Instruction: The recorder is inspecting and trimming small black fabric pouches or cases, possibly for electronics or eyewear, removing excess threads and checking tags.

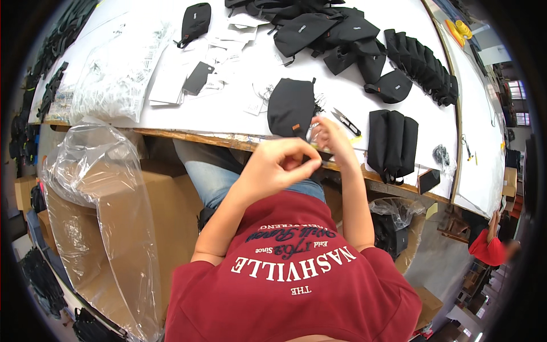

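Observation:
My left hand (279, 171) is raised over my lap at the table's front edge, thumb and forefinger pressed together. Whatever it pinches, if anything, is too small to make out. Just right of it is my right hand (335, 142), its fingers half curled and apart, with nothing plainly visible in them. Beyond both hands a black fabric pouch (290, 106) with a small orange tab lies on the white table. Black strings (320, 104) lie beside the pouch, and black thread snips (347, 122) rest to the right.
Black pouches (305, 31) are heaped at the back, with a row of them (424, 68) at right. Three folded black pouches (393, 142) and a phone (428, 180) sit near the front edge. Clear plastic bags (119, 74) lie left; a plastic-lined carton (102, 228) stands below.

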The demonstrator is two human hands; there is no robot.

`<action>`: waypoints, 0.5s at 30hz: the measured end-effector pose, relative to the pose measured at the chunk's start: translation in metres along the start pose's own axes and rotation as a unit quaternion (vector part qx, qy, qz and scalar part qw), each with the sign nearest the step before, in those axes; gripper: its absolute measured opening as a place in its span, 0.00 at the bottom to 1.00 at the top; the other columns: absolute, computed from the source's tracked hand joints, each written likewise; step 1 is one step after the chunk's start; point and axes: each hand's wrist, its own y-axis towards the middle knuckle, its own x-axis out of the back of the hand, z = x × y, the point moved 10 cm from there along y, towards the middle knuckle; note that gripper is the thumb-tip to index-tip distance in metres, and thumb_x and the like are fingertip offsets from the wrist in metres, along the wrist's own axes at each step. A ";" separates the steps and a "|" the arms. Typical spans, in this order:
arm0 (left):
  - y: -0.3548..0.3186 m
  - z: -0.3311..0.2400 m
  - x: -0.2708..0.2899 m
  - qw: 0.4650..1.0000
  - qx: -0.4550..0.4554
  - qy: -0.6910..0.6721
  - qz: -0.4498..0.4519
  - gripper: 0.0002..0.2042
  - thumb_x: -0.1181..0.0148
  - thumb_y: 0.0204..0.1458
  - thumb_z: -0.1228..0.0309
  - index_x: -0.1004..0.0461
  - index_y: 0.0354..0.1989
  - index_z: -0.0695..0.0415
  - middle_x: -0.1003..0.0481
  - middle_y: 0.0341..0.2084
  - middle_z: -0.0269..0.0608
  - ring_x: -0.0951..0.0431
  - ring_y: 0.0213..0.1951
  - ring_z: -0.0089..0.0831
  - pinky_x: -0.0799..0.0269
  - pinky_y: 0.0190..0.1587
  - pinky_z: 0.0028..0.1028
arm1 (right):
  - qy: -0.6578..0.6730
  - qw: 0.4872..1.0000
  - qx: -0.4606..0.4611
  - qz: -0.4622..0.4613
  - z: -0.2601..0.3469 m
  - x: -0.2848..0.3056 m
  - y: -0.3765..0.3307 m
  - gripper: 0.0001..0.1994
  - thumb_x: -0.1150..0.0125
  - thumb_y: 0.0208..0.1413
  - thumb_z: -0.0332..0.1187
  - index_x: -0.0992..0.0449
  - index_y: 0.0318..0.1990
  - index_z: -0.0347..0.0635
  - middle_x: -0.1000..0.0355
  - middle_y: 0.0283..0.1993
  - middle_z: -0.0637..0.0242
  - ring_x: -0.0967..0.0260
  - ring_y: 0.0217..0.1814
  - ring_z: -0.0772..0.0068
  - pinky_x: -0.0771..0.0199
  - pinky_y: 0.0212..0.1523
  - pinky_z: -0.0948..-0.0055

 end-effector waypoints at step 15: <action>-0.010 -0.017 0.032 0.888 -0.195 0.414 -0.044 0.22 0.36 0.37 0.79 0.25 0.45 0.49 0.30 0.50 0.34 0.35 0.53 0.37 0.42 0.55 0.33 | -0.329 0.891 0.267 0.164 0.102 -0.075 -0.075 0.09 0.45 0.53 0.30 0.36 0.29 0.34 0.42 0.17 0.62 0.45 0.20 0.76 0.40 0.24 0.73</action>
